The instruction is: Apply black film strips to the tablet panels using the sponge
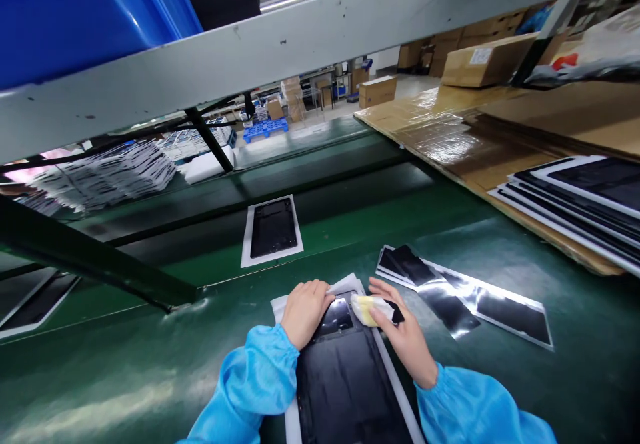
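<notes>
A black panel with a white border [345, 381] lies on the green table right in front of me. My left hand [305, 311] rests on its upper left corner with the fingers curled, pressing the panel down. My right hand [403, 331] is closed around a pale yellow-white cloth pad [367, 309] held against the panel's upper end. Both arms wear light blue sleeves.
Another white-bordered black panel [273, 229] lies farther back on the green belt [350, 197]. Peeled black film strips [465, 297] lie to the right. Stacked panels [575, 204] sit on cardboard at right. A grey beam [300, 44] and a blue bin [75, 17] hang overhead.
</notes>
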### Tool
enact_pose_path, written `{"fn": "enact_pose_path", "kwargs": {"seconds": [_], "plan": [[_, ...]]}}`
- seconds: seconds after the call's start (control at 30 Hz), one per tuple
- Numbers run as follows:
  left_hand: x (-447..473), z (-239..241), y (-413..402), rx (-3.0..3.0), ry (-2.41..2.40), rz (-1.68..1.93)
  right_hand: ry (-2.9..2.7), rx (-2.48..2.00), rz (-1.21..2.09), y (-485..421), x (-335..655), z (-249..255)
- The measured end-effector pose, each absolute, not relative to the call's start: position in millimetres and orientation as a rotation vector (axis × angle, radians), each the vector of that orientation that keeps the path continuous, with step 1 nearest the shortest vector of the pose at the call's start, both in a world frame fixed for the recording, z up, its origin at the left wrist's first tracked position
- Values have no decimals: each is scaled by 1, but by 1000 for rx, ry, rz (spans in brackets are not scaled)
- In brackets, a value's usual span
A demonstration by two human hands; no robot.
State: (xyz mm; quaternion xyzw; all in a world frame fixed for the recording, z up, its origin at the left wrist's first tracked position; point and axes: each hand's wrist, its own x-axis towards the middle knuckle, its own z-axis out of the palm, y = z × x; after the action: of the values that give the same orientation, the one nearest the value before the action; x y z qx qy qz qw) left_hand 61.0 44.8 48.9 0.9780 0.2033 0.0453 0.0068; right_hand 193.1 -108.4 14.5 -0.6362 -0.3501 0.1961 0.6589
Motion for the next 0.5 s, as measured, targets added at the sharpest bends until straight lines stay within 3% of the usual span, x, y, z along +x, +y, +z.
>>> {"fn": "enact_pose_path", "kwargs": {"seconds": [0.27,0.5], "plan": [[50,67,50,2828,659,218,-1012,-1334,788,-113,189,17],[47,62,53,2805,613,422,-1050,-1338,750,-113,187,23]]}}
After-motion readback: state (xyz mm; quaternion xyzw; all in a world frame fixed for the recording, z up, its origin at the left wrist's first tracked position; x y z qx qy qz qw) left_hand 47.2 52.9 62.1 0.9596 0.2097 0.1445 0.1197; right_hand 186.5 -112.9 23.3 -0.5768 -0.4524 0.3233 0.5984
